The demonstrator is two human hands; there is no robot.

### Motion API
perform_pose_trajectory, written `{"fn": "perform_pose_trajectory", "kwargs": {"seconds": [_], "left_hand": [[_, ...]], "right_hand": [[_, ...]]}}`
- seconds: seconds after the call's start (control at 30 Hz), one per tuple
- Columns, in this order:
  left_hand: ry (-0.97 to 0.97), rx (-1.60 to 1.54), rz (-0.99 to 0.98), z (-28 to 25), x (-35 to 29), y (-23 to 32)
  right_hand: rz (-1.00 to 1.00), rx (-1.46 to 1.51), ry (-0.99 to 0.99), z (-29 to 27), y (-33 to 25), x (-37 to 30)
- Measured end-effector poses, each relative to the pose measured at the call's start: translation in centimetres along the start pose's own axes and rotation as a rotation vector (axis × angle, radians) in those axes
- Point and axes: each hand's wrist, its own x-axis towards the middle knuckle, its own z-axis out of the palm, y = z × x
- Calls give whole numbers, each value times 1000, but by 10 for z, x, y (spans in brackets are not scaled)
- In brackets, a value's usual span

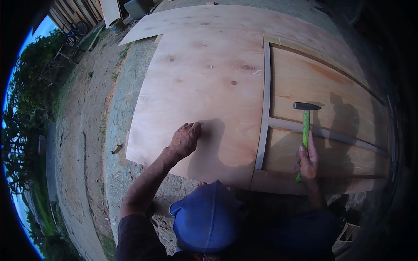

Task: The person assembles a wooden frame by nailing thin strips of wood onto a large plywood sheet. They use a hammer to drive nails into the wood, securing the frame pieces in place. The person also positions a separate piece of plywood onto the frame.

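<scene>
My left hand [186, 139] is closed, its fingertips pressed together close to the face of a pale plywood sheet [191, 95]. What those fingers pinch, if anything, is too small to make out. A hammer [306, 126] with a green handle and dark metal head stands upright in my right hand [308, 162], which is wrapped round the lower handle. The hammer head is over a wooden frame [264, 87] whose bars divide the board to the right of the sheet. My shadow falls across both the sheet and the framed board [296, 74].
Another large plywood sheet [191, 19] lies along the far side. Rough concrete [126, 91] and bare dirt [87, 104] run along the left, with a small brown scrap [116, 149] on the ground. A blue cap [204, 217] fills the lower middle, between my arms.
</scene>
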Motion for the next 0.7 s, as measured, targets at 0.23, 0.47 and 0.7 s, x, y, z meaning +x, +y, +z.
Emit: {"fn": "perform_pose_trajectory", "kwargs": {"seconds": [0.23, 0.47, 0.7], "left_hand": [[106, 53, 50, 12, -8, 17], [203, -741, -237, 36, 49, 76], [407, -728, -177, 81, 98, 119]], "right_hand": [[-71, -49, -65, -2, -1, -8], [-73, -80, -58, -4, -11, -18], [-59, -65, -79, -1, -11, -29]]}}
